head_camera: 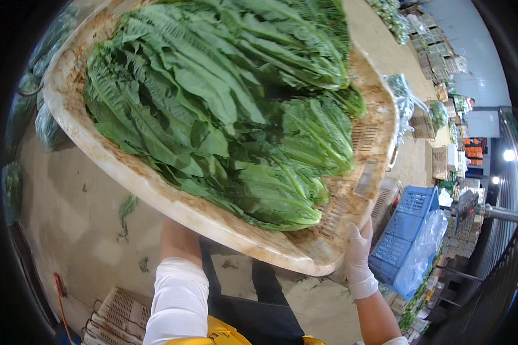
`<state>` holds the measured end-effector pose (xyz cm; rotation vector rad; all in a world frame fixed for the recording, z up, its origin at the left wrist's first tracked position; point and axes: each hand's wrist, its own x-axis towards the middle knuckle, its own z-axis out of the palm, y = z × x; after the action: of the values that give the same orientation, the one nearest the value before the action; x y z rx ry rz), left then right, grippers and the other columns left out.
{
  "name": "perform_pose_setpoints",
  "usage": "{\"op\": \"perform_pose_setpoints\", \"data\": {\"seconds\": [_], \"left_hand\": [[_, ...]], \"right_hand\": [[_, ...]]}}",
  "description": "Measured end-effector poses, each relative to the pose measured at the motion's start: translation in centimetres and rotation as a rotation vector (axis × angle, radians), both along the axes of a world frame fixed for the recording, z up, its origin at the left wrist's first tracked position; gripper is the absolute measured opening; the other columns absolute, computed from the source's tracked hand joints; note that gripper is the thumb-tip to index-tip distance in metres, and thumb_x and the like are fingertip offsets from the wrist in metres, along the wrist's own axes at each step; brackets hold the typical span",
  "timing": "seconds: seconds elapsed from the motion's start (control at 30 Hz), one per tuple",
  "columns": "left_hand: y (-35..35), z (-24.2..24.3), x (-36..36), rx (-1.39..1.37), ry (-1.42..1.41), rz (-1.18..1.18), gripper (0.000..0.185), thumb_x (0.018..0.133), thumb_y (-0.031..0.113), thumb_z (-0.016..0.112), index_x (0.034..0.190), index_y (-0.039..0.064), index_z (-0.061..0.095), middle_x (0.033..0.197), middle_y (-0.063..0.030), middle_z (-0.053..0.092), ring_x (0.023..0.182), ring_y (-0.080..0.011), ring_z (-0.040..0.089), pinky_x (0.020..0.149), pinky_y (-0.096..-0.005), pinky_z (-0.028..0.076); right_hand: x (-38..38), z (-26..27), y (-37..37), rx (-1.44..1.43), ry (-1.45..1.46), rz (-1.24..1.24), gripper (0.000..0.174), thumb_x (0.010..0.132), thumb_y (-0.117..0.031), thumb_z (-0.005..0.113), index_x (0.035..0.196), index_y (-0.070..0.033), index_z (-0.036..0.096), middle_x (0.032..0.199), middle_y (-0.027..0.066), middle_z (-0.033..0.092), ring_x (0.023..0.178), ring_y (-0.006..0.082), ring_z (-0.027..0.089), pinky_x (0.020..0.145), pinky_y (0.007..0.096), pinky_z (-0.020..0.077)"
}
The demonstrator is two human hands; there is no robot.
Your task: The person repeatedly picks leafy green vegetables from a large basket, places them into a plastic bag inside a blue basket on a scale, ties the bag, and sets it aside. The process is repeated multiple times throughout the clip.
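Note:
A large off-white plastic crate [190,220] with brown stains is tilted in front of me, raised above the floor. Several heads of long green leafy lettuce [190,90] lie in it, some with their pale stem ends toward the crate's slotted right side. My right hand [359,261], in a pale thin glove, grips the crate's lower right corner. The left forearm, in a white sleeve, reaches under the crate's near side; my left hand is hidden behind it.
A blue plastic crate [399,237] with clear plastic film stands at the right. Bagged greens [49,125] lie at the far left. Below left is a pale slotted crate [121,315]. Loose leaves [127,211] lie on the concrete floor. Stacked crates [436,51] line the far wall.

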<state>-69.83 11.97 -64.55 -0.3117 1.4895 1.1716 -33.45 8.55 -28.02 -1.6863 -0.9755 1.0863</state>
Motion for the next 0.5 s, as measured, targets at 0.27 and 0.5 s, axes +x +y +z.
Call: {"op": "perform_pose_setpoints", "data": {"seconds": [0.27,0.5], "left_hand": [[-3.5,0.8,2.8,0.004,0.000,-0.038,0.038,0.095,0.034,0.045,0.121,0.009,0.058,0.123,-0.0067,0.059,0.110,-0.0234,0.056,0.093,-0.0368,0.044],[-15.7,3.2,8.8,-0.114,-0.041,-0.079,0.038,0.095,0.034,0.046,0.119,0.009,0.060,0.121,-0.0067,0.061,0.108,-0.0238,0.057,0.092,-0.0375,0.045]], "right_hand": [[3.1,0.5,0.0,-0.108,-0.090,0.046,0.052,0.080,0.001,0.052,0.131,0.000,0.043,0.115,0.0082,0.056,0.102,0.0166,0.054,0.091,0.0292,0.0443],[7.2,2.7,-3.9,-0.132,-0.209,0.118,0.050,0.078,-0.001,0.054,0.128,0.001,0.045,0.113,0.0089,0.056,0.101,0.0180,0.054,0.091,0.0303,0.0436]]}}
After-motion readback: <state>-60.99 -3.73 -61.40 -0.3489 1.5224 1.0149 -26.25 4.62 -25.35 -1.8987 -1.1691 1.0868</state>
